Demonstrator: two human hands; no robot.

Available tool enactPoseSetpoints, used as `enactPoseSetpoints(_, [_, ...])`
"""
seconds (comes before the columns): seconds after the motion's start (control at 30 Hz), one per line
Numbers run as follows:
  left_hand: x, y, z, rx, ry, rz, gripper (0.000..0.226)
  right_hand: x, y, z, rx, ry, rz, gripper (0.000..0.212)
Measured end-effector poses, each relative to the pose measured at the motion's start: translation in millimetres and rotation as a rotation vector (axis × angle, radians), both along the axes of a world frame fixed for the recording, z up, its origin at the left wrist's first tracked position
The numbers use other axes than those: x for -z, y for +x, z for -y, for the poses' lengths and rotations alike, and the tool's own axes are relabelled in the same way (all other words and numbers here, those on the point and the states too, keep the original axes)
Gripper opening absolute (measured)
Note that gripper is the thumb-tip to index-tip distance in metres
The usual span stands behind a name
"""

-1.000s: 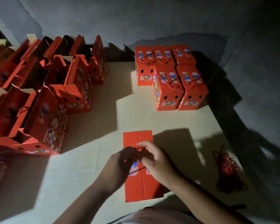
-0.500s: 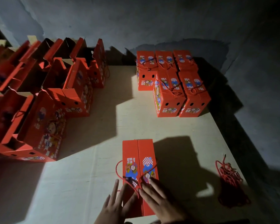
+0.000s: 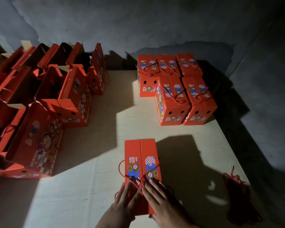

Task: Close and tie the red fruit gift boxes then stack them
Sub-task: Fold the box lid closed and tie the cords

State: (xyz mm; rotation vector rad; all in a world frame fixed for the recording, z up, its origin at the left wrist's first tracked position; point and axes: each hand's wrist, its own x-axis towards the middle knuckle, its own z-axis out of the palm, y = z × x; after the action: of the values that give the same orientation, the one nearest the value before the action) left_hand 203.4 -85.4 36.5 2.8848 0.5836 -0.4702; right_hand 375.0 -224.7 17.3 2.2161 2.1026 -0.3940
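Left hand (image 3: 122,205) flat, fingers spread, palm down against near left edge of closed gift box (image 3: 142,165); grips nothing. Right hand (image 3: 161,199) likewise flat and spread, laid over near right part of box top, fingertips close to where red cord (image 3: 122,170) crosses the two top flaps; cannot tell whether a finger pins the cord. Box closed, flaps meeting along a centre seam, standing on pale worktop (image 3: 95,186) at near centre, long axis running away from the person. Cord loops out past left side of box and back over printed top. Loose bundle of red cords (image 3: 235,180) on worktop to the right, well apart from box, partly in shadow. Group of closed, tied boxes (image 3: 179,89) at far right of worktop against the wall (image 3: 138,22): three in back row, two in front, sides touching. Open boxes (image 3: 61,89) with raised flaps in rows along far left and left edge; contents too dark to make out. Hard light patch across worktop centre, deep shadow on both sides.
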Motion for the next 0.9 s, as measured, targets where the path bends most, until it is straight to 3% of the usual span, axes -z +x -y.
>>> enactPoseSetpoints(0.17, [24, 38, -41, -0.135, -0.302, 0.051, 0.101, 9, 33, -36, 0.052, 0.074, 0.079, 0.098])
enactPoseSetpoints(0.33, [46, 82, -90, -0.076, -0.261, 0.156, 0.106, -1, 80, -88, 0.115, 0.042, 0.146, 0.092])
enactPoseSetpoints(0.63, [69, 179, -186, -0.056, -0.222, 0.229, 0.105, 7, 175, -176, 0.177, 0.092, 0.065, 0.083])
enactPoseSetpoints(0.9, [70, 276, -261, -0.059, -0.185, 0.204, 0.082, 15, 255, -249, 0.214, 0.117, 0.183, 0.073])
